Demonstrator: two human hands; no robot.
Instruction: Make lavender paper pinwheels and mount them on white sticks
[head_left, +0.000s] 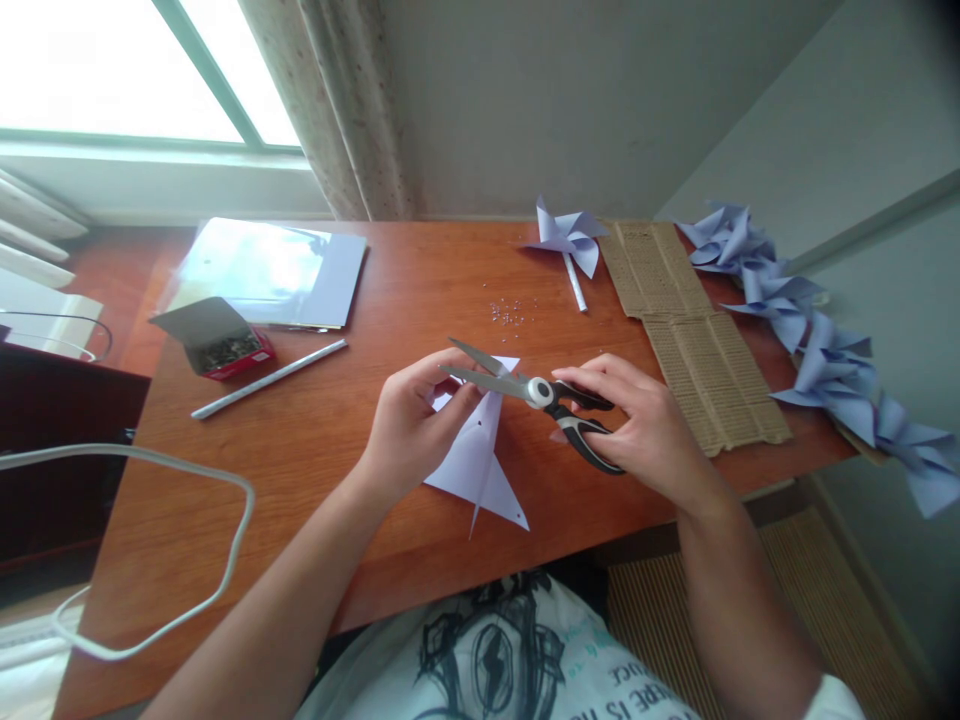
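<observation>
A wide wooden desk (pixel 315 440) stands under the window, with a strip of corrugated cardboard (pixel 694 330) at its right end, a row of pale paper pinwheels (pixel 817 330) along the wall beyond it, a stack of paper sheets (pixel 274 270) at the back left and a small box of pins (pixel 225 345) just in front of that. Near the front edge the left hand (pixel 409 425) pinches a cut sheet of lilac paper (pixel 480 460) that rests on the desk. The right hand (pixel 645 425) is closed through the handles of black scissors (pixel 540 395), whose blades are parted over the paper's top corner.
</observation>
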